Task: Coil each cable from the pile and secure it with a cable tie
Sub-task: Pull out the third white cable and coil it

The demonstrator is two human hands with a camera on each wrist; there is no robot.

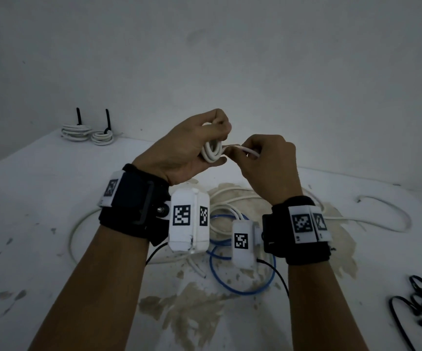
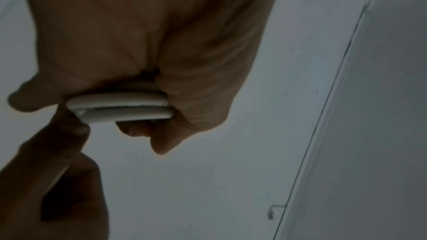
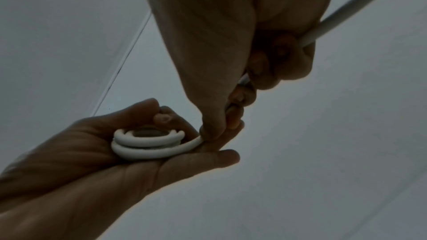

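My left hand (image 1: pixel 192 145) holds a small coil of white cable (image 1: pixel 212 150) above the table, fingers curled round its loops (image 2: pixel 120 107). The coil (image 3: pixel 148 143) shows two or three turns in the right wrist view. My right hand (image 1: pixel 268 160) grips the free run of the same white cable (image 1: pixel 242 148) just right of the coil, and the cable (image 3: pixel 346 15) trails away past the palm. Below the hands lies the pile of loose cables, white (image 1: pixel 235 196) and blue (image 1: pixel 242 287).
Two coiled white cables (image 1: pixel 77 131) (image 1: pixel 102 138) with black ties stand at the table's far left by the wall. Several black cable ties (image 1: pixel 419 307) lie at the right front. A white cable loop (image 1: pixel 387 214) stretches right. The tabletop (image 1: pixel 40 249) is stained white.
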